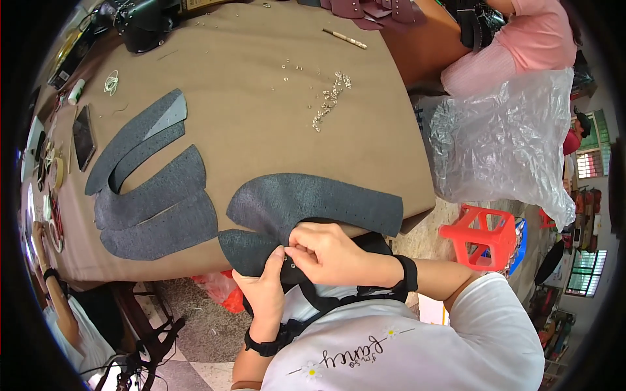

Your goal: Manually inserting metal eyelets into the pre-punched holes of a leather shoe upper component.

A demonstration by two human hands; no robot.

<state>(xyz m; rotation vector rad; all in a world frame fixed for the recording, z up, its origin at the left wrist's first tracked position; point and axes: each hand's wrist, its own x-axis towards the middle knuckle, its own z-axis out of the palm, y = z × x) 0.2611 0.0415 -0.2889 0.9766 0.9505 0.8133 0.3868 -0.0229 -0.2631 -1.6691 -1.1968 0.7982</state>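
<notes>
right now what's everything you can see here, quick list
held felt piece: 1, dark grey, curved and perforated, table's near edge, in both hands
felt stack: several, dark grey, curved, table left
eyelets: scattered pile, silver, table far centre
pencil: 1, pale with dark tip, table far end
phone: 1, dark, table left edge
table: 1, brown cover
plastic bag: 1, clear, crinkled, right of table
stool: 1, red, floor right
person in pink: 1, top right
left hand: grips the piece's lower end, black wristband
right hand: pinches the piece by a small metal fitting, black wristband
</notes>
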